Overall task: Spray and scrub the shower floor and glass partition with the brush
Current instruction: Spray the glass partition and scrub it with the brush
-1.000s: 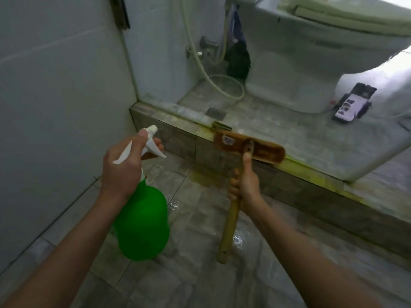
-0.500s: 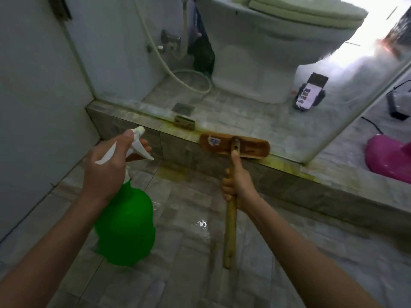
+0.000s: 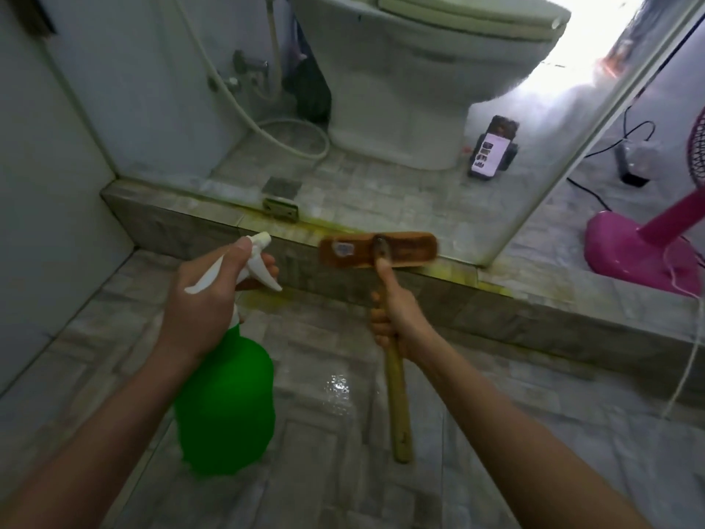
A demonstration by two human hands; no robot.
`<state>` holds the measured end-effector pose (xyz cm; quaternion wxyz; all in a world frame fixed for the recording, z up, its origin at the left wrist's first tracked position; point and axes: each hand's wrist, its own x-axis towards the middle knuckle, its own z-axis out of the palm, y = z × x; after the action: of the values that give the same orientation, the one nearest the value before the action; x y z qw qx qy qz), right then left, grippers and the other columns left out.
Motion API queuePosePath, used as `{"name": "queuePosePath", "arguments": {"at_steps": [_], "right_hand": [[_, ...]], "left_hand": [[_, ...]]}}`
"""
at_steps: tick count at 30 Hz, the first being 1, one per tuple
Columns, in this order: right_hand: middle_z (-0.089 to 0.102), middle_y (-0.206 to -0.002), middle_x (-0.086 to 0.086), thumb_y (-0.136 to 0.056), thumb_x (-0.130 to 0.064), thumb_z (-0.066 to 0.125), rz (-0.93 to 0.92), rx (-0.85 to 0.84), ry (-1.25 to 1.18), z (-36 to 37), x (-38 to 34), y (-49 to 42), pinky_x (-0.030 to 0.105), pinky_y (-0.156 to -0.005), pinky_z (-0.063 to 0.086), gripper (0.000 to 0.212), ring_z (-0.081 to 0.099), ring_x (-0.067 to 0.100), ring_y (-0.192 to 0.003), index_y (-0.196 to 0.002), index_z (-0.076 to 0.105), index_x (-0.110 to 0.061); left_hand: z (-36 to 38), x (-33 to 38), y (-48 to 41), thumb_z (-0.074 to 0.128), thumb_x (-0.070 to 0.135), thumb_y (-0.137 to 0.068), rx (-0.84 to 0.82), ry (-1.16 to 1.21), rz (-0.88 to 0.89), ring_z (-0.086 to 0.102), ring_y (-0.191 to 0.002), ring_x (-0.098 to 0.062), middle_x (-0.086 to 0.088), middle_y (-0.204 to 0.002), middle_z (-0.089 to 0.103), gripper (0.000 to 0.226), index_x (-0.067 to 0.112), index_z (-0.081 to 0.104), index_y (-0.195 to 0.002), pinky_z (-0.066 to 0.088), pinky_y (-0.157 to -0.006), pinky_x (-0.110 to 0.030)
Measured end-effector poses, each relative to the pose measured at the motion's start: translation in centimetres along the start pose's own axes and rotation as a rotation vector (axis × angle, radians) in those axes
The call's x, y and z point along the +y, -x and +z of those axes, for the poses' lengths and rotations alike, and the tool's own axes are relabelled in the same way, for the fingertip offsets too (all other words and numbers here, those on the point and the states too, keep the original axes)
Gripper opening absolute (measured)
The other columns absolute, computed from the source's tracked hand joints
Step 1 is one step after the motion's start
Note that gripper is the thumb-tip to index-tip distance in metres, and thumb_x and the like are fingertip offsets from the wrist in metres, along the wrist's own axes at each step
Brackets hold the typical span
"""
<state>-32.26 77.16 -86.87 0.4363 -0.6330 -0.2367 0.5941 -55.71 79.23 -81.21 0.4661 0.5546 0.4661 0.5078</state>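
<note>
At curb (image 3: 496, 313), right grip (image 3: 396, 318) around brush (image 3: 410, 248)

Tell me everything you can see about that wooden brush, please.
The brush looks wooden, honey-brown: a long straight handle joined to the middle of a wide flat head, like a T. A small pale label sits on the head's left half. The right hand grips the handle near the top, thumb stretched toward the head. The head seems to rest on the yellow-stained top edge of the tiled step, just before the glass partition. Its bristles are hidden.
</note>
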Motion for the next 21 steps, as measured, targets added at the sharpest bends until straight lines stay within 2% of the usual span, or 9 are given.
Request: {"name": "queuePosePath", "arguments": {"at_steps": [4,6,9,12,16,19,21], "right_hand": [[0.019,-0.05,-0.005,-0.086,-0.07,0.042,0.006,0.098,-0.12,-3.5,0.7,0.9,0.015,-0.034,0.019,0.054,0.019,0.009,-0.033,-0.066,0.036,-0.021],[0.019,-0.051,-0.004,-0.087,-0.07,0.041,0.003,0.072,-0.147,-1.1,0.3,0.3,0.015,-0.034,0.02,0.053,0.019,0.009,-0.034,-0.067,0.035,-0.021],[0.023,-0.05,-0.004,-0.088,-0.07,0.039,-0.058,0.013,-0.028,4.5,0.3,-1.2,0.018,-0.036,0.021,0.053,0.023,0.01,-0.035,-0.069,0.035,-0.021],[0.03,-0.047,-0.004,-0.089,-0.069,0.037,-0.063,-0.014,-0.001,10.1,-0.3,-2.6,0.02,-0.037,0.026,0.054,0.029,0.011,-0.033,-0.067,0.036,-0.02],[0.038,-0.051,0.0,-0.092,-0.065,0.034,-0.127,0.015,0.034,15.0,-1.6,-3.0,0.018,-0.038,0.03,0.055,0.036,0.013,-0.036,-0.066,0.041,-0.017],[0.035,-0.048,-0.002,-0.091,-0.067,0.035,-0.234,0.018,-0.043,16.6,-3.5,-2.7,0.021,-0.038,0.029,0.056,0.032,0.014,-0.036,-0.062,0.037,-0.019],[0.035,-0.047,-0.002,-0.09,-0.067,0.035,-0.227,0.041,-0.062,17.5,-4.3,-2.4,0.022,-0.04,0.029,0.056,0.033,0.014,-0.036,-0.064,0.036,-0.018]], "left_hand": [[-0.8,0.8,-0.3,0.059,0.046,-0.087,0.056,0.049,0.001,0.074,-0.092,-0.024,0.003,-0.082,0.079,0.026,0.041,0.081,-0.077,0.058,-0.088,-0.038],[-1.7,1.2,-0.3,0.056,0.039,-0.092,0.092,0.05,0.008,0.074,-0.093,-0.026,0.004,-0.08,0.078,0.03,0.044,0.08,-0.075,0.059,-0.089,-0.041],[-3.2,2.0,0.0,0.056,0.035,-0.098,0.153,0.048,-0.006,0.072,-0.1,-0.032,0.005,-0.081,0.078,0.036,0.045,0.08,-0.073,0.059,-0.092,-0.041],[-4.4,2.9,0.4,0.057,0.044,-0.093,0.197,-0.017,-0.01,0.074,-0.097,-0.025,0.004,-0.085,0.079,0.032,0.041,0.08,-0.071,0.053,-0.101,-0.049],[-6.1,4.7,0.8,0.057,0.03,-0.102,0.275,-0.04,0.008,0.074,-0.095,-0.019,0.004,-0.087,0.08,0.04,0.038,0.08,-0.069,0.05,-0.104,-0.048],[-7.5,6.0,0.6,0.059,0.046,-0.089,0.314,-0.009,0.061,0.075,-0.093,-0.024,0.001,-0.087,0.08,0.028,0.042,0.08,-0.072,0.052,-0.1,-0.053],[-8.4,6.6,0.4,0.059,0.055,-0.08,0.321,0.017,0.078,0.074,-0.095,-0.027,0.0,-0.086,0.079,0.026,0.043,0.08,-0.074,0.052,-0.1,-0.055]]}}
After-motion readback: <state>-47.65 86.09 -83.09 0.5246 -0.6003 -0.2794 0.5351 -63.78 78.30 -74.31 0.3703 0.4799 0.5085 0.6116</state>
